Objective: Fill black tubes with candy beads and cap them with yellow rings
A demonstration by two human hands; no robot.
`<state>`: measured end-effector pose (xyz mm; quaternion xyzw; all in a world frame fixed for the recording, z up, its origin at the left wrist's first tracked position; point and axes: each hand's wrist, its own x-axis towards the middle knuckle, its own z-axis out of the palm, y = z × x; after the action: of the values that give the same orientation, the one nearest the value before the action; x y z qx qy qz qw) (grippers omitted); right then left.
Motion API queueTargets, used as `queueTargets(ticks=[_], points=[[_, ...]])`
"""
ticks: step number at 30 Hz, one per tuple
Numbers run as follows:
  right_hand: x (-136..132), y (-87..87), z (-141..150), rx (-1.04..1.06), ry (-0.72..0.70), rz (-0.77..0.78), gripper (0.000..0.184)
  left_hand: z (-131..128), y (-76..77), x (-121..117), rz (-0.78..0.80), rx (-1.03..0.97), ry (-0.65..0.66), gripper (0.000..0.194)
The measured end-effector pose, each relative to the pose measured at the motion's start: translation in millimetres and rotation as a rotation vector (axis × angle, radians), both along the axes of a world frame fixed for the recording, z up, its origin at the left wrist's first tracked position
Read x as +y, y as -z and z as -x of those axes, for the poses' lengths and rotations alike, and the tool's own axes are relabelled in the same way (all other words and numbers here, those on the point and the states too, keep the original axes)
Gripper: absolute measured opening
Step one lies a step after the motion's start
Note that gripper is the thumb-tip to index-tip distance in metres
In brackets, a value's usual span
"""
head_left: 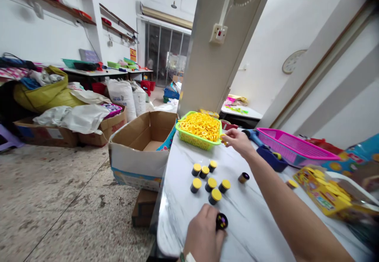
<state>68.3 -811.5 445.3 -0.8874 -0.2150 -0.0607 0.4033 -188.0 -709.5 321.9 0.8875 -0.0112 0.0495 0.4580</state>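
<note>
My left hand [203,232] is closed around a small black cylinder [222,221] near the front of the table. Its dark open end faces up and shows small coloured bits inside. Farther off, my right hand [235,140] pinches a small yellow ring [223,139] at the right side of a green basket [195,140]. Many yellow rings [203,126] are heaped in that basket. Between my hands stand several black cylinders with yellow tops [211,184]. Another black cylinder [244,177], with no yellow top showing, lies tilted under my right forearm.
A large open cardboard box [133,161] stands against the left edge of the white marbled table [177,214]. On the right are a pink basket [296,145], a dark blue container [271,158] and a yellow carton [322,193] of yellow pieces. A pillar [217,64] rises behind the green basket.
</note>
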Motion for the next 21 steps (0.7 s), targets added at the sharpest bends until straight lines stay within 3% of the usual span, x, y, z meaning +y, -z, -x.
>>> queueTargets(ticks=[3,8,10,12,16,18,21], points=[[-46.4,11.1,55.0,0.145,-0.124,-0.097,0.032,4.1,-4.9,-0.9,0.006,-0.031,-0.013,0.031],[-112.8,73.2,137.2,0.175,-0.053,0.178,0.029,3.5,-8.1,-0.1,-0.026,-0.088,0.036,0.027],[-126.6,91.1,156.8,0.202,-0.024,0.193,0.031,2.1,-7.8,0.3,-0.034,-0.096,0.038,0.026],[-129.3,94.9,169.0,0.288,-0.001,0.083,0.038,0.9,-7.2,0.1,-0.043,-0.096,0.033,0.025],[-104.4,75.5,182.9,0.599,-0.072,-0.212,0.047,-0.5,-5.5,-1.3,-0.065,-0.096,0.017,0.024],[-85.9,69.2,187.7,0.677,-0.147,-0.235,0.041,-0.4,-4.7,-2.0,-0.068,-0.096,0.012,0.023],[-64.1,74.0,191.9,0.694,-0.203,-0.242,0.037,0.4,-3.9,-2.4,-0.077,-0.087,0.015,0.020]])
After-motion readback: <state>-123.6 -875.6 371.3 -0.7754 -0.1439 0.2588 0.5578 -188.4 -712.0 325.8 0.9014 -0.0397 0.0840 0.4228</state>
